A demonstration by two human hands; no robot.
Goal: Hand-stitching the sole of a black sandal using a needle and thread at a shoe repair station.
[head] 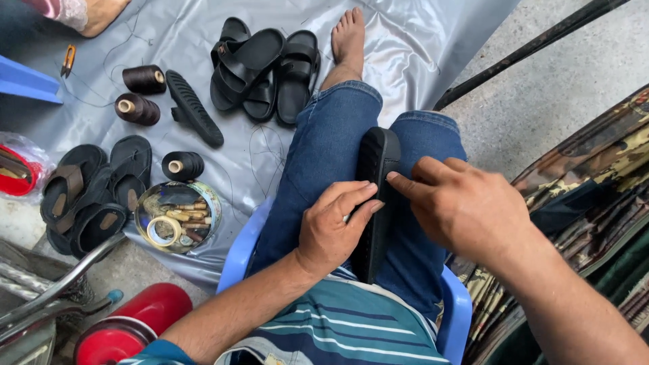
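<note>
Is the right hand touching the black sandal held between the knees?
Touching. The head view shows the right hand's index fingertip pressed on the black sandal's edge; the left hand grips it too.

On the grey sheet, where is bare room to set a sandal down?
Free: the sheet right of the bare foot, and the strip between the sandal pile and the thread spools. Crowded: lower left, around the tin and dark sandals.
</note>
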